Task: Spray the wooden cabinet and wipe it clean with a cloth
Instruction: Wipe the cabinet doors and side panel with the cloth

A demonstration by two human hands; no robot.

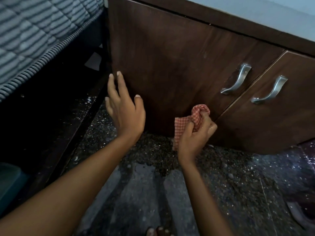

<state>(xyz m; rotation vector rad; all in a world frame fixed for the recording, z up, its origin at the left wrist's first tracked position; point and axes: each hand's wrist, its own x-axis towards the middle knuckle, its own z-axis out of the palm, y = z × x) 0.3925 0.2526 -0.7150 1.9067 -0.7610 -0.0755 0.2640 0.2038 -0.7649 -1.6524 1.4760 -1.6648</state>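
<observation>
The dark wooden cabinet (170, 65) stands right ahead, its left edge close beside a striped mattress (34, 31), with only a narrow dark gap between them. Speckled floor (230, 184) lies open before the doors. The left hand (125, 109) hovers by that edge, fingers spread wide. The right hand (194, 137) grips a bunched red-checked cloth (182, 124) low on the left door, near the seam, below that door's metal handle (237, 79).

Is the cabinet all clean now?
Not quite. No spray bottle is in view, so spraying may be done. Right now the right hand grips the checked cloth low at the cabinet door, the left hand open beside it. A pale smudge higher up still needs wiping.
</observation>
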